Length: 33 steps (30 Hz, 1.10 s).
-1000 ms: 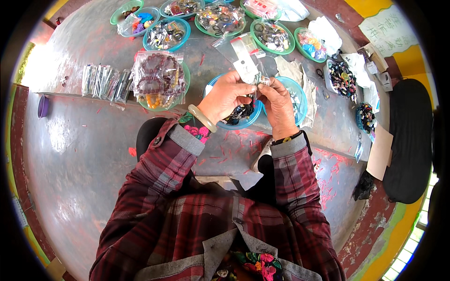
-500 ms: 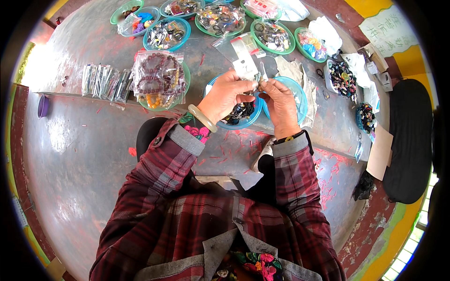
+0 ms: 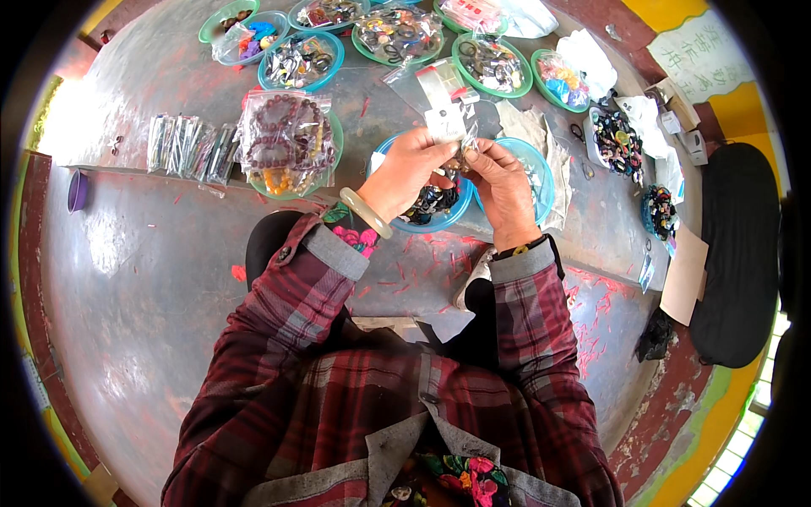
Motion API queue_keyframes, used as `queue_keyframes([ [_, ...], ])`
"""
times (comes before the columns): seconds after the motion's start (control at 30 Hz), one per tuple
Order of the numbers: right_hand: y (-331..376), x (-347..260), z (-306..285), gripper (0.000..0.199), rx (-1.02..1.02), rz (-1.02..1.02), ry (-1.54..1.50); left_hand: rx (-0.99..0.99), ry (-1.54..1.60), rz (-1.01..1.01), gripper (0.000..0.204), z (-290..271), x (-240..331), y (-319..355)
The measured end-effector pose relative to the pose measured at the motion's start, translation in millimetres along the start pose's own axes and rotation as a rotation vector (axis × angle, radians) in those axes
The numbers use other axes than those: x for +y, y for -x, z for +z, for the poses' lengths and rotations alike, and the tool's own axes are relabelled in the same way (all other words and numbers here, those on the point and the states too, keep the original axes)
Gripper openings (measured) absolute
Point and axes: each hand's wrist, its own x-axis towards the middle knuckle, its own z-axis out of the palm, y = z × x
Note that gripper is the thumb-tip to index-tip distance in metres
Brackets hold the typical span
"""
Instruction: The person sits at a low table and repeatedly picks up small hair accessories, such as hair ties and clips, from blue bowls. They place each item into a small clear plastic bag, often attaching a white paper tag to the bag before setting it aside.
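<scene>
My left hand [image 3: 404, 177] is closed in a pinch on a small white card [image 3: 445, 124] that stands up above its thumb. Beside it, my right hand [image 3: 507, 193] pinches a crinkled clear plastic bag [image 3: 471, 135] at the card's edge. Some small thing lies between the fingertips, too covered to make out. Right under both hands are two blue basins. The left basin [image 3: 456, 213] holds dark hair ties with bright beads. The right basin [image 3: 547, 194], partly behind my right hand, has small pale pieces in it.
Bowls of bagged hair accessories [image 3: 397, 38] line the far side. At left are a bag of bead bracelets [image 3: 287, 139] and thin packets [image 3: 190, 150]. To the right lie a grey cloth [image 3: 553, 156], a white basket [image 3: 596, 152] of hair ties and a cardboard piece [image 3: 683, 275].
The white card has shifted slightly right, and the clear plastic now sits closer against it. My fingertips have moved a little; both arms stay in place.
</scene>
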Motion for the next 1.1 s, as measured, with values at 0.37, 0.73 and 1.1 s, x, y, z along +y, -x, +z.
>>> queue_keyframes([
  [0.37,-4,2,-10,0.01,0.003,-0.034,0.069,0.027,-0.065,0.001,0.02,2,-2,1],
  [0.73,3,-5,-2,0.012,0.009,-0.154,0.454,0.105,0.003,0.038,0.019,-1,-8,-4],
  [1.1,4,-6,2,0.016,0.133,-0.086,0.167,0.104,0.074,0.07,0.019,3,-2,-2],
])
